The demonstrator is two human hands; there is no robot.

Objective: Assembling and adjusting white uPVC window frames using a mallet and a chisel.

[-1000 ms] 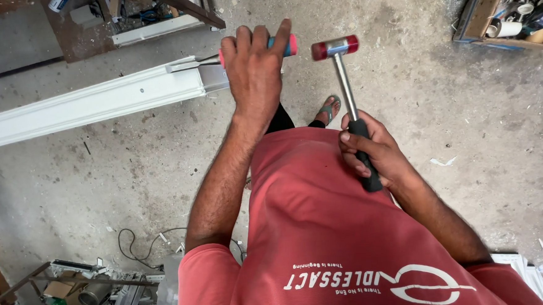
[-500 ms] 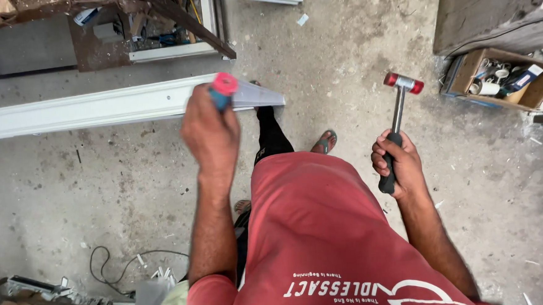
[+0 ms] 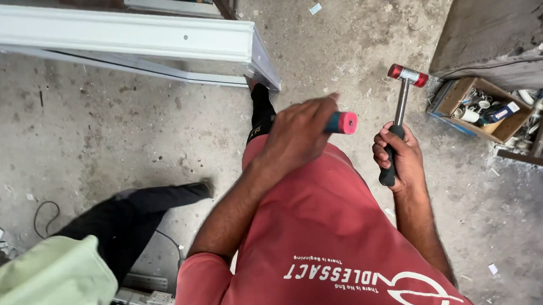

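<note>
My left hand [image 3: 295, 139] is closed around a tool with a blue handle and a pink end cap [image 3: 343, 123]; its working end is hidden behind the hand. My right hand [image 3: 398, 155] grips the black handle of a small mallet [image 3: 407, 75] with red faces and a metal shaft, held upright over the concrete floor. Both hands hover in front of my red shirt. A long white frame profile [image 3: 123, 33] lies on the floor ahead, apart from both hands. My foot and black sock [image 3: 261, 113] stand just below its end.
Another person in a pale green top [image 3: 43, 288] and black trousers [image 3: 144, 205] is at the lower left. An open cardboard box [image 3: 451, 92] of small parts sits at the right, beneath a grey slab [image 3: 506, 22]. Cables and metal pieces [image 3: 137, 299] lie at the bottom left.
My left hand has come away from the white profile and moved right, toward the mallet. The profile now lies farther up the view, and the person in green has come into sight.
</note>
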